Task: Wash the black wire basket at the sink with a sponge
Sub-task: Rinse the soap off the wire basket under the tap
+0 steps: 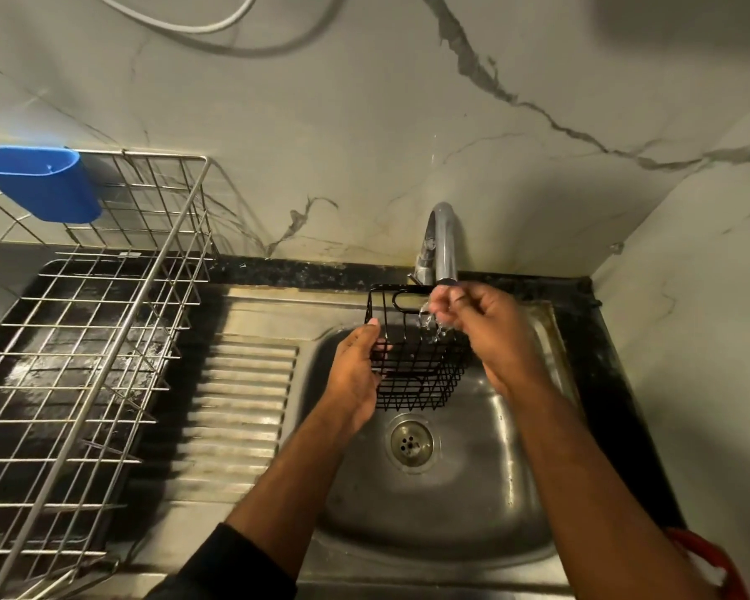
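**Basket held under the tap, no sponge in sight**

The left hand grips the black wire basket over the sink, centre frame. The right hand, fingers curled at the basket's rim, sits under the tap; its grip is unclear. This looks like rinsing; next probably calls for fetching a sponge.

Over the sink bowl the room from 4 to 8 o'clock of the drain lies open, crossed only by the two forearms coming in from 6 o'clock. At 12 o'clock of the drain the way is crowded: the black wire basket hangs there, gripped by the left hand at its 9 o'clock side, with the right hand curled at its 1 o'clock corner just under the faucet spout (water runs there). At 9 o'clock the ribbed drainboard gives a bare lane, bounded farther out by the steel dish rack and its blue cup, while walls close off 12 and 3 o'clock.
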